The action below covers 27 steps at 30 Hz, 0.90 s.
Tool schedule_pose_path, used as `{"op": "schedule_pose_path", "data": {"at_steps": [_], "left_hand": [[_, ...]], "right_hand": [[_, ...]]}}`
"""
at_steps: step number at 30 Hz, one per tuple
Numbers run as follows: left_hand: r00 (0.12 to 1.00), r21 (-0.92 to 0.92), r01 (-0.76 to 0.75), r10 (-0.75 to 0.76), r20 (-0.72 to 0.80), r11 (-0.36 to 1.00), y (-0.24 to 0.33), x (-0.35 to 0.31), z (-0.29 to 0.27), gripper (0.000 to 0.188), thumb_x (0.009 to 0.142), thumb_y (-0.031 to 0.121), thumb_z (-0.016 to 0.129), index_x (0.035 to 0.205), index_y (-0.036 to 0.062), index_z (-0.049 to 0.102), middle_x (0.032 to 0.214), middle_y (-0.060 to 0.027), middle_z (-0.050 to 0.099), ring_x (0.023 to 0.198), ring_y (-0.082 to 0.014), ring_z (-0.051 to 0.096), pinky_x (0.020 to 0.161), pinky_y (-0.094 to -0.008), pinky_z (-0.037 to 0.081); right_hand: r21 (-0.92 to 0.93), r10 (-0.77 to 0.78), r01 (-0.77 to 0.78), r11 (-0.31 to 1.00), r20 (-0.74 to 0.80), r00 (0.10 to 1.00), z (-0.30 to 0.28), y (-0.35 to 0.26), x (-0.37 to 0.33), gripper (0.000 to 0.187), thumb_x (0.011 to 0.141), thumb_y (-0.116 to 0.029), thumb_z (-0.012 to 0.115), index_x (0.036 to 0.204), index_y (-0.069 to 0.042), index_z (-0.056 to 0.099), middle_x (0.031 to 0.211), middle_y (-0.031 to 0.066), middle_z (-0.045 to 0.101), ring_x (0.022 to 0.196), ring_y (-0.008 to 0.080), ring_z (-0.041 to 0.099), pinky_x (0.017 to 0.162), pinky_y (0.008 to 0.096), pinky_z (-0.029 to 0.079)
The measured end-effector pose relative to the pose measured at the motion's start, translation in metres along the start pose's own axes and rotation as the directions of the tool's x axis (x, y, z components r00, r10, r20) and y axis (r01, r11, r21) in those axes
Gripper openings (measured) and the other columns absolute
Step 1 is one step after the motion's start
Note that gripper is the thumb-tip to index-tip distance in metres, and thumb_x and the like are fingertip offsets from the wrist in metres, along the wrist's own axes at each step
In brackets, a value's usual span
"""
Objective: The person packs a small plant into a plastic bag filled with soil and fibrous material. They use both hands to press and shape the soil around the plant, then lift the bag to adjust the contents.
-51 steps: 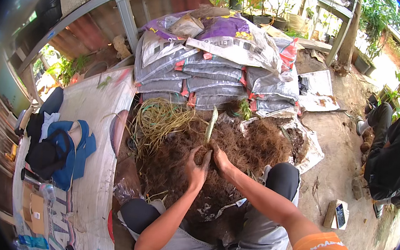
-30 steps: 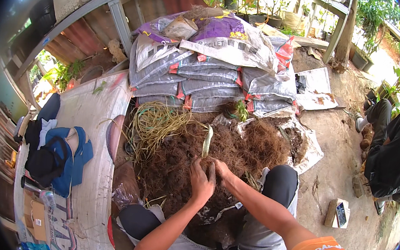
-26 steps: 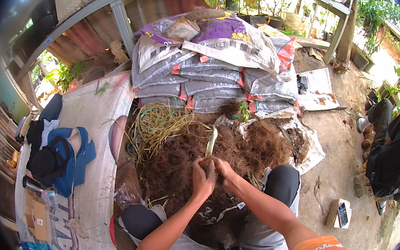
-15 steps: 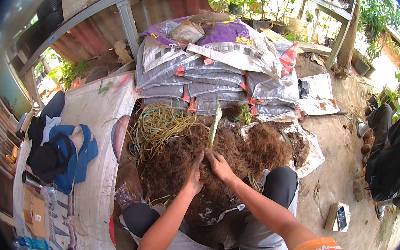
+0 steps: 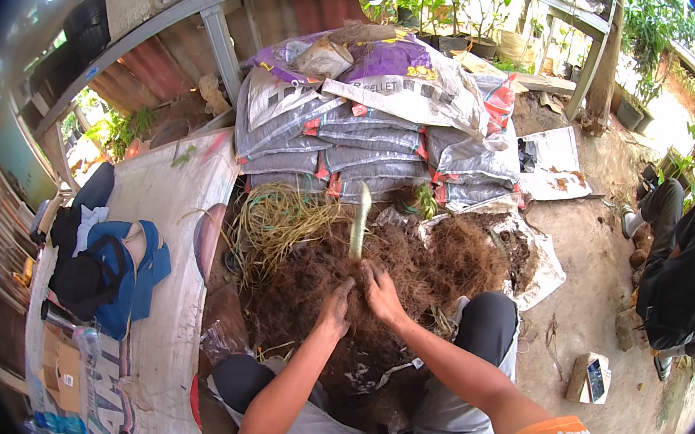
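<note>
A long, narrow, pale green leaf (image 5: 359, 222) stands upright with its base in a wad of brown coconut fibre (image 5: 356, 278). My left hand (image 5: 336, 310) presses on the wad from the left, fingers dark with dirt. From the right, my right hand (image 5: 382, 294) curls round the same wad, near the leaf's foot. The fingertips are partly lost among the strands. Below and around both hands spreads a heap of loose coconut fibre (image 5: 296, 275). Tangled yellow-green strings (image 5: 285, 215) lie at the heap's far left.
Stacked grey sacks (image 5: 378, 157) rise beyond the heap. Along the left runs a pale board (image 5: 165, 283) bearing a blue bag (image 5: 128, 280). A phone (image 5: 595, 380) rests on a block at right, and another person's legs (image 5: 681, 274) show at the far right.
The leaf has shifted left and turned so a different face shows. My right hand has moved slightly left and curled more around the fibre; my left hand has lowered a little.
</note>
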State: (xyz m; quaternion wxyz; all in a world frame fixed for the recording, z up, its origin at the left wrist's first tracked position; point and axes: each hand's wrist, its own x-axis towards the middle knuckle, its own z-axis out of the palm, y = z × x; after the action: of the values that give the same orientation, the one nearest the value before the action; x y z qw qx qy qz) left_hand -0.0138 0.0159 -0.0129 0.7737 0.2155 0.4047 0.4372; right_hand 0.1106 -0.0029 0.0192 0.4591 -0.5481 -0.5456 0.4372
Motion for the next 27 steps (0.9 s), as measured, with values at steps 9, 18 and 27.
{"op": "schedule_pose_path", "data": {"at_steps": [9, 18, 27], "left_hand": [[0.999, 0.070, 0.019, -0.016, -0.048, 0.997, 0.008, -0.008, 0.009, 0.061, 0.091, 0.050, 0.054, 0.138, 0.0125, 0.042, 0.132, -0.0078, 0.048, 0.114, -0.0203, 0.051, 0.091, -0.0363, 0.045], [0.993, -0.027, -0.040, 0.042, 0.107, 0.999, 0.013, -0.023, 0.021, 0.066, 0.092, 0.057, 0.045, 0.141, 0.0123, 0.036, 0.137, -0.0077, 0.043, 0.120, -0.0216, 0.047, 0.099, -0.0366, 0.039], [0.999, 0.096, 0.001, 0.004, -0.047, 0.995, -0.008, -0.025, 0.014, 0.060, 0.095, 0.050, 0.044, 0.141, 0.0118, 0.034, 0.140, -0.0074, 0.039, 0.126, -0.0210, 0.040, 0.101, -0.0349, 0.037]], "right_hand": [[-0.146, -0.156, 0.130, 0.981, -0.178, 0.972, 0.014, -0.015, -0.018, 0.064, 0.077, -0.048, 0.070, 0.127, -0.012, 0.054, 0.130, 0.0229, 0.048, 0.119, 0.0384, 0.050, 0.097, 0.0424, 0.043], [-0.077, -0.128, 0.106, 0.991, -0.412, 0.902, 0.022, -0.004, -0.017, 0.032, 0.085, -0.021, 0.064, 0.107, 0.002, 0.062, 0.102, 0.0188, 0.064, 0.096, 0.0299, 0.064, 0.085, 0.0363, 0.048], [-0.183, -0.060, -0.016, 0.983, -0.403, 0.913, 0.027, 0.005, -0.020, 0.031, 0.082, -0.022, 0.062, 0.101, 0.002, 0.066, 0.105, 0.0222, 0.065, 0.098, 0.0355, 0.064, 0.087, 0.0386, 0.049]]}}
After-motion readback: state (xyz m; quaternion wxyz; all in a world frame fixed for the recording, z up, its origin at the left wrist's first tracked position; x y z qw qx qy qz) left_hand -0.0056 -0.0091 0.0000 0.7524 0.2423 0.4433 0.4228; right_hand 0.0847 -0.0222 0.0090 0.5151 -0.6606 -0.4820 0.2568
